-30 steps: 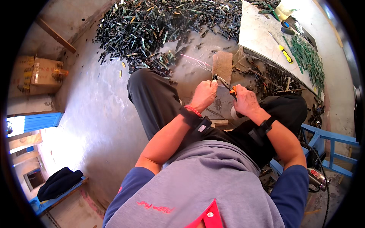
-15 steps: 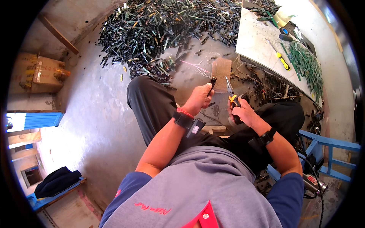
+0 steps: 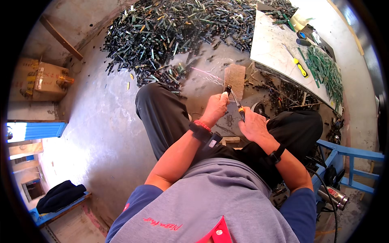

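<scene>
The left hand (image 3: 216,108) is closed in a fist around a short, dark, narrow strip (image 3: 228,89), whose end pokes out past the thumb toward one o'clock. The right hand (image 3: 253,125), at about four o'clock from the left, is wrapped around a pair of pliers (image 3: 239,106) with a slim metal nose and orange-and-black handles. The nose points toward eleven o'clock and its tip is at the strip's end; whether it bites cannot be told. Just beyond the strip, at twelve o'clock, lies a rough, brown, rectangular board (image 3: 234,81) on the smooth grey floor (image 3: 109,113). From eleven to twelve o'clock spreads a big loose heap (image 3: 174,32) of thin, glossy, dark strips. At one to two o'clock is a flat, pale, scuffed tabletop (image 3: 269,44) bearing a yellow-and-black screwdriver (image 3: 300,67) and a tangle of thin green strips (image 3: 324,69). A taped cardboard box (image 3: 50,79) sits at ten o'clock, and a blue-painted frame (image 3: 348,152) stands at four o'clock, with a shiny metal cylinder (image 3: 337,198) just below it
</scene>
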`<state>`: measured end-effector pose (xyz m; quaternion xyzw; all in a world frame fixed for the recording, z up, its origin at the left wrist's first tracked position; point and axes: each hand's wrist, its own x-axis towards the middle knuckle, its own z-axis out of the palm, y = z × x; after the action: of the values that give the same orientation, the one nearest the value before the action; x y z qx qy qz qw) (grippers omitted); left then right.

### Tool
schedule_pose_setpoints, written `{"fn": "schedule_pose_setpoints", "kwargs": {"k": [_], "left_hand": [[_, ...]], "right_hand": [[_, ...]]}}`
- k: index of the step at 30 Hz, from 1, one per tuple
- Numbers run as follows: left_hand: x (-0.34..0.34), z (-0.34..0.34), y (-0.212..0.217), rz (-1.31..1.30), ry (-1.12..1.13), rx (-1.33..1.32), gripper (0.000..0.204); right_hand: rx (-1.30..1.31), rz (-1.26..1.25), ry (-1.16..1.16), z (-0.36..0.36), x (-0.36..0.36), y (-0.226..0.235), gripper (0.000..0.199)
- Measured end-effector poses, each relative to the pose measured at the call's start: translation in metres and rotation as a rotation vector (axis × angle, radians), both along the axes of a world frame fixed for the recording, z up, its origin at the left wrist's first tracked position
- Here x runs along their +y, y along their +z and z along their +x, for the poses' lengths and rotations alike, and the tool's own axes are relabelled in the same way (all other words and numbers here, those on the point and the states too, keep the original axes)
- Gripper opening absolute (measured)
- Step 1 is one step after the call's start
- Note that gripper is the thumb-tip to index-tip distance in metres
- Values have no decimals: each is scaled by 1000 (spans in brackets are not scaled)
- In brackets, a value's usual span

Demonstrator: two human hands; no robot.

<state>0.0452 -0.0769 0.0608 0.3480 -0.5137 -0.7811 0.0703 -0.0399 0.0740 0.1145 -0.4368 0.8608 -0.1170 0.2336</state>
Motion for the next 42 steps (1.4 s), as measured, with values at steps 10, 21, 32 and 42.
{"fn": "schedule_pose_setpoints", "kwargs": {"k": [10,21,32,42], "left_hand": [[2,-3,-12,-218,27,-67,45],[4,-4,-6,-271,-11,-80,43],[5,-5,-7,-315,-11,18,43],[6,-7,-7,-78,49,35,46]], "right_hand": [[81,21,-52,7,-7,-7,39],[-1177,-227,-269,-8,-4,-12,36],[-1824,-285,-343,-19,0,-14,42],[-1929,-274,-365,-26,1,-18,43]]}}
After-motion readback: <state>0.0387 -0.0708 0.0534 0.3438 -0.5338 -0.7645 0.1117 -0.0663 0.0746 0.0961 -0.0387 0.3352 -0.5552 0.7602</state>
